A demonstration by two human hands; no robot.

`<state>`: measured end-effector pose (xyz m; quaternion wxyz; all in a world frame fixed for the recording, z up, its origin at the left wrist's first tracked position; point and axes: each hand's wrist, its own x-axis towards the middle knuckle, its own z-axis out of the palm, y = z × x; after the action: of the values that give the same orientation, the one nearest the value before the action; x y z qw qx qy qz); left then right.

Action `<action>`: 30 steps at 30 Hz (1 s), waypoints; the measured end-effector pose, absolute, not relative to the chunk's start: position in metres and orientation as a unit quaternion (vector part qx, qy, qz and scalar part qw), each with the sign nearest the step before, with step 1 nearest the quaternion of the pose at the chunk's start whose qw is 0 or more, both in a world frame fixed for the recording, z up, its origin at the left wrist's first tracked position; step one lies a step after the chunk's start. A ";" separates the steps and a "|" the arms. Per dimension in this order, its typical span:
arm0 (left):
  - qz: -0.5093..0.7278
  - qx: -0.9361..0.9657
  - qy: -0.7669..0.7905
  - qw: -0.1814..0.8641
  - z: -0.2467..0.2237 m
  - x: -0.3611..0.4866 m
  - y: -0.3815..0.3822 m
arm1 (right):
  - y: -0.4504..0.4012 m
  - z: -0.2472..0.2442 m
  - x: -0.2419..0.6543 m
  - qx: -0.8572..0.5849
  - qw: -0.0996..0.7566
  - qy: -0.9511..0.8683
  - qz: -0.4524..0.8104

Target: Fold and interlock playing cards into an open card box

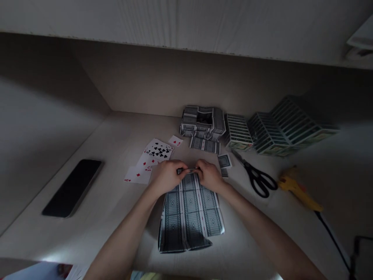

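Observation:
Between my fingertips, a thin playing card (191,170) shows almost edge-on. My left hand (169,174) pinches its left end and my right hand (209,175) pinches its right end. I cannot tell whether this card is joined to the panel of playing cards (194,214) just below it. That panel has blue-grey patterned backs in rows with white strips between them, and its near edge is uneven. Loose face-up playing cards (140,171) lie beside my left hand. Two small face-down cards (224,161) are beyond my right hand.
A boxy structure built of cards (202,120) stands at the back, with folded card stacks (239,132) and a larger stepped card piece (291,126) to its right. Black scissors (258,179) and a yellow glue gun (300,190) lie right; a phone (72,188) lies left. A shelf (186,27) overhangs.

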<state>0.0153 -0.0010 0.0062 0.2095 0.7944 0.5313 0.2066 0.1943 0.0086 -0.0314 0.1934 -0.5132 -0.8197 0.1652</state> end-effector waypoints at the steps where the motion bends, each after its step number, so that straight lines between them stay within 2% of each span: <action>1: 0.204 0.793 0.536 0.206 0.006 0.015 -0.001 | 0.008 -0.031 0.194 -0.520 0.187 -0.817 0.163; 7: 0.196 0.791 0.540 0.211 0.007 0.015 -0.001 | 0.005 -0.023 0.193 -0.528 0.145 -0.817 0.181; 13: 0.207 0.790 0.538 0.206 0.004 0.014 0.000 | 0.001 -0.021 0.184 -0.555 0.083 -0.818 0.128; 20: 0.203 0.801 0.521 0.214 0.005 0.012 -0.001 | -0.001 -0.027 0.185 -0.560 0.135 -0.809 0.114; 27: 0.192 0.808 0.514 0.216 0.006 0.013 0.000 | 0.006 -0.005 0.198 -0.482 0.238 -0.808 0.243; 30: 0.194 0.808 0.513 0.214 0.004 0.014 0.000 | 0.007 0.002 0.197 -0.506 0.216 -0.807 0.214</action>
<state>0.0139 -0.0004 0.0041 0.2144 0.8080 0.5134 0.1938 0.1969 0.0073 0.0023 0.2160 -0.5061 -0.8072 0.2138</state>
